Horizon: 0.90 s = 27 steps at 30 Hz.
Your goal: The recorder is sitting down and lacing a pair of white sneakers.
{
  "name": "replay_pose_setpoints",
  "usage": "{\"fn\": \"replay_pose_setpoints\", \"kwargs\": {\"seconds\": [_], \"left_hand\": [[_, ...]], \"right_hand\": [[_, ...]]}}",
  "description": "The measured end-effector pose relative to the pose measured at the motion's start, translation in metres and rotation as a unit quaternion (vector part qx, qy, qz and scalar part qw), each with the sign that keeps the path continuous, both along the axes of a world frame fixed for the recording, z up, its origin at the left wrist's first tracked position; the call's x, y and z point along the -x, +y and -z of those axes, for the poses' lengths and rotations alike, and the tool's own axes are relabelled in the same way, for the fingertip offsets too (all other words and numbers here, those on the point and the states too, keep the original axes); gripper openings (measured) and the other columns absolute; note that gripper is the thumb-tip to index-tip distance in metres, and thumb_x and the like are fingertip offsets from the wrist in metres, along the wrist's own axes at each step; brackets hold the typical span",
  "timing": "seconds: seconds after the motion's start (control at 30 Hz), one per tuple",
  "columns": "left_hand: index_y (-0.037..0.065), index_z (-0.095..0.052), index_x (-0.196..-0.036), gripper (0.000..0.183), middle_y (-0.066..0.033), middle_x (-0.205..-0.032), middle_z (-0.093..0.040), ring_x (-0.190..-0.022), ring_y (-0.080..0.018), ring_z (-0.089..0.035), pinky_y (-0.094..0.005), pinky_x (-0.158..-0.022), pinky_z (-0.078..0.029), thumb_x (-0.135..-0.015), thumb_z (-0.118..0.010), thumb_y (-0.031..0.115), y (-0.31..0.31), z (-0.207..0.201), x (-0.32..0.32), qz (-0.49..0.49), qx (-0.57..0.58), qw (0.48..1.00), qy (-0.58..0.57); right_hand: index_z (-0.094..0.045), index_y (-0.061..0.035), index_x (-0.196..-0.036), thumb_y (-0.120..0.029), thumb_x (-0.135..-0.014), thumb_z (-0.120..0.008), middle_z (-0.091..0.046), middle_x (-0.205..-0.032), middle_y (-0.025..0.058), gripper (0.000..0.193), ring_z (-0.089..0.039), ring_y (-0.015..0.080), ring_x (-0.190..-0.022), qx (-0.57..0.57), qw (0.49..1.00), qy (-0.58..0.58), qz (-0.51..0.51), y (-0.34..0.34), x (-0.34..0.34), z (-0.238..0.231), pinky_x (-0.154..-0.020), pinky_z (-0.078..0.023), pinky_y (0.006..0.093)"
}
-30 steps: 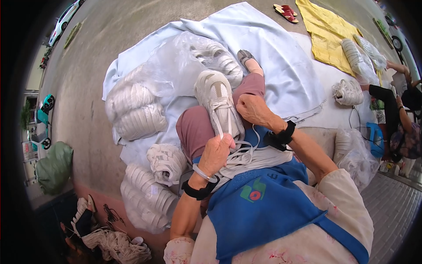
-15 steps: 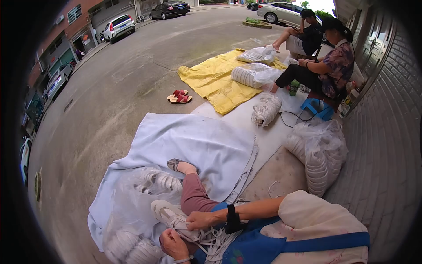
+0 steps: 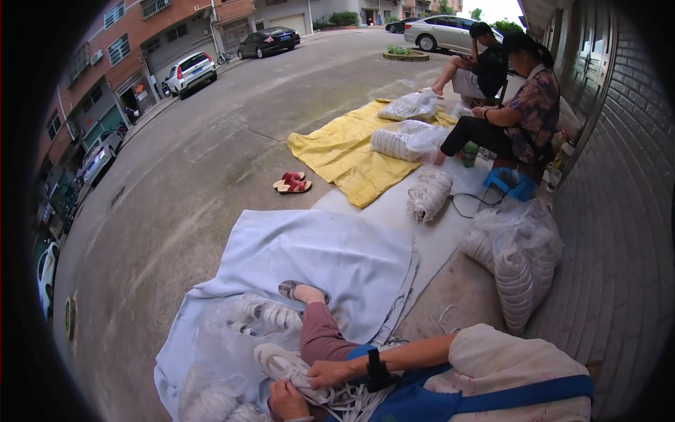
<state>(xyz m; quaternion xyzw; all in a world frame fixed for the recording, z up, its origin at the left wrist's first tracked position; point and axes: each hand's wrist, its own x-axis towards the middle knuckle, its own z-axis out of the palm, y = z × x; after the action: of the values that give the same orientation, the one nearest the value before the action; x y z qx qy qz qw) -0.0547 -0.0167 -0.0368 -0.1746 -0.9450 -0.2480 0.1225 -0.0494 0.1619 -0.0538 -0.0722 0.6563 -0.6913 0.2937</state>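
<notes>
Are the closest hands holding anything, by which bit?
Seemingly the pale shoe, by its laced part: left hand and right hand are both there. Their exact grip is too small to tell.

View swung up off the lap toward the street. Shoe and both hands now low in frame. Right hand, earlier a fist over the knee, now at the laces. Left hand now close beside it. Two seated people now in fuller view, parked black car too. Green sack gone from frame.
</notes>
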Motion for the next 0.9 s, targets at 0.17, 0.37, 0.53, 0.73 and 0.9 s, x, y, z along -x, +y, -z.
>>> {"fn": "replay_pose_setpoints", "kwargs": {"seconds": [0.17,0.37,0.53,0.73,0.9], "left_hand": [[0.0,-0.059,-0.082,0.006,-0.0116,-0.076,-0.053,-0.064,-0.0255,-0.054,-0.0352,-0.059,-0.044,-0.078,-0.058,0.005,-0.017,0.021,0.012,-0.025,-0.117,0.99,-0.076],[0.002,-0.055,-0.075,0.009,-0.0018,-0.058,-0.045,-0.039,-0.0119,-0.04,-0.0248,-0.033,-0.035,-0.082,-0.057,0.008,-0.012,0.021,0.023,-0.118,-0.355,0.848,-0.376],[0.005,-0.051,-0.07,0.015,-0.0004,-0.055,-0.043,-0.037,-0.0087,-0.038,-0.0242,-0.03,-0.034,-0.083,-0.056,0.009,-0.003,0.004,0.022,-0.157,-0.499,0.714,-0.466],[0.0,-0.044,-0.093,0.018,-0.0089,-0.057,-0.05,-0.036,-0.016,-0.048,-0.0298,-0.03,-0.043,-0.084,-0.055,0.01,-0.006,0.021,-0.003,-0.212,-0.388,0.829,-0.342],[0.003,-0.045,-0.094,0.013,-0.007,-0.065,-0.051,-0.042,-0.0124,-0.051,-0.0238,-0.036,-0.044,-0.09,-0.049,0.014,0.004,0.002,-0.001,-0.157,-0.386,0.849,-0.325]], "right_hand": [[-0.06,0.0044,-0.073,-0.016,-0.074,-0.058,-0.056,-0.059,0.0053,0.021,-0.05,0.0127,-0.054,-0.009,1.0,-0.006,-0.001,0.001,0.0,0.001,-0.049,-0.04,0.0297],[-0.059,0.0042,-0.071,-0.017,-0.074,-0.058,-0.055,-0.059,0.0044,0.021,-0.049,0.0125,-0.053,0.003,1.0,-0.014,0.018,0.0,-0.001,0.007,-0.048,-0.04,0.0297],[-0.058,0.0007,-0.075,-0.019,-0.08,-0.056,-0.051,-0.059,0.0002,0.021,-0.045,0.0082,-0.052,0.013,1.0,-0.015,-0.003,0.005,-0.003,0.001,-0.044,-0.035,0.0267],[-0.063,-0.0061,-0.083,-0.025,-0.088,-0.053,-0.045,-0.059,-0.0046,0.022,-0.038,0.005,-0.049,0.068,0.984,-0.142,-0.081,0.033,0.005,-0.022,-0.043,-0.03,0.0234],[-0.062,0.0027,-0.085,-0.018,-0.089,-0.046,-0.055,-0.063,0.009,0.026,-0.051,0.0157,-0.059,-0.036,0.966,0.223,-0.128,0.039,0.011,-0.018,-0.056,-0.042,0.0302]]}}
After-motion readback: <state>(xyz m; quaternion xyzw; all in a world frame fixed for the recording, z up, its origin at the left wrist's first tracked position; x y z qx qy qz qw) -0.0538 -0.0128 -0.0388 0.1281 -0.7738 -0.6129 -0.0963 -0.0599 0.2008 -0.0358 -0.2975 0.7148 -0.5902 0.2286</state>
